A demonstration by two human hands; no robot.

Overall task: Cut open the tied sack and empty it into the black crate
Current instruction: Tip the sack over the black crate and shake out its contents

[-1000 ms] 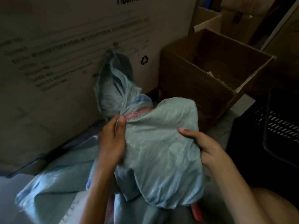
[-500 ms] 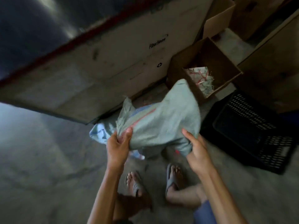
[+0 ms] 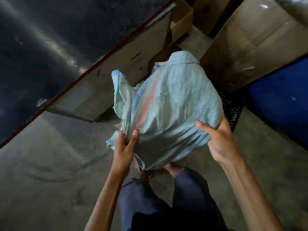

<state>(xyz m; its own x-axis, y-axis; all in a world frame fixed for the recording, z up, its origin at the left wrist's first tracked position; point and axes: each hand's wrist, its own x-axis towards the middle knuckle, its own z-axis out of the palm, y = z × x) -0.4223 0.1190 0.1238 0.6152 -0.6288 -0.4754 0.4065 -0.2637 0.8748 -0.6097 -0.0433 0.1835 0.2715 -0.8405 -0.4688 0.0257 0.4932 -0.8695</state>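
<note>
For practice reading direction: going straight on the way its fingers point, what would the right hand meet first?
The right hand points up-left in the picture, straight into the pale green woven sack it grips.

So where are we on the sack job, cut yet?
Done: the sack is up off the floor. In hand: left hand grips its bunched end, right hand grips the other side, holding it near the black crate. Left: no cut, tool or spilled contents show, so cutting and emptying look not yet done.
</note>
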